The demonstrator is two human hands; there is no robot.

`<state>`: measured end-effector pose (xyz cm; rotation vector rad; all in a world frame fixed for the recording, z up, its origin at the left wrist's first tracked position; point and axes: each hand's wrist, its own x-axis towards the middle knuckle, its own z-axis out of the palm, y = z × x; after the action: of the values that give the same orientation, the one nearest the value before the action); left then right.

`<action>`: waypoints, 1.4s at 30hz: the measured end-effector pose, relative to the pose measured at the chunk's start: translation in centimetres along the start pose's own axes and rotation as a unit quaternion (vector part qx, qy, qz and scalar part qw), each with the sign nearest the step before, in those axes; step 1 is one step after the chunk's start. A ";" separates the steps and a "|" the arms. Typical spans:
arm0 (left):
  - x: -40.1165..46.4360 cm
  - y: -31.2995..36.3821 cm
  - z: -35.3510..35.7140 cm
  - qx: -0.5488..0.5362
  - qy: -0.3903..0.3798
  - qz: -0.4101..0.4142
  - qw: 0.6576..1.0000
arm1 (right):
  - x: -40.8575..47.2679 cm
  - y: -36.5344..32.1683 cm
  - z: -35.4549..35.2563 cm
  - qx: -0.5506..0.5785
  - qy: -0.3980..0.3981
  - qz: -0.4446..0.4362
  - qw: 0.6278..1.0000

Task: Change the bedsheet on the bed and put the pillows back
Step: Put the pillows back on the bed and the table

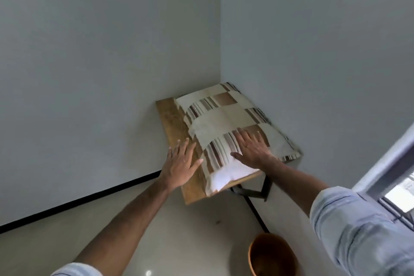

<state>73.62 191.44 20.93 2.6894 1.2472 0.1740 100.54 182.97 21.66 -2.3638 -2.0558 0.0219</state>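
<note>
A pillow [226, 119] in a cream case with brown striped and plain patches lies on a wooden table [172, 119] in the room's corner. White filling shows at its near open end. My right hand [252, 149] rests flat on the pillow's near part, fingers spread. At the pillow's left edge, my left hand [181, 161] lies flat with spread fingers, partly on the table top. Neither hand grips anything. No bed or bedsheet is in view.
Grey walls meet right behind the table. Black metal legs [257, 192] show under the table's near end. An orange-brown bucket [272, 255] stands on the pale floor at the bottom right. A window frame [394, 184] is at the right edge.
</note>
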 end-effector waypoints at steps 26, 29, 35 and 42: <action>30.7 -6.5 8.1 -0.453 -0.025 -0.171 0.874 | 27.5 14.0 4.9 0.285 -0.079 0.255 0.921; 32.0 -7.5 8.8 -0.541 0.005 -0.222 0.811 | 29.8 15.5 6.5 0.328 -0.062 0.286 0.898; 31.5 -9.2 9.8 -0.596 -0.102 -0.317 0.731 | 34.4 16.5 5.9 0.501 -0.102 0.260 0.819; 27.3 -10.4 9.8 -0.612 -0.013 -0.400 0.682 | 38.1 12.5 4.0 0.604 -0.142 0.122 0.775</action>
<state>85.20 217.91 10.17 0.9027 1.3906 0.5692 118.10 218.94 17.28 -1.7005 -1.0612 1.3110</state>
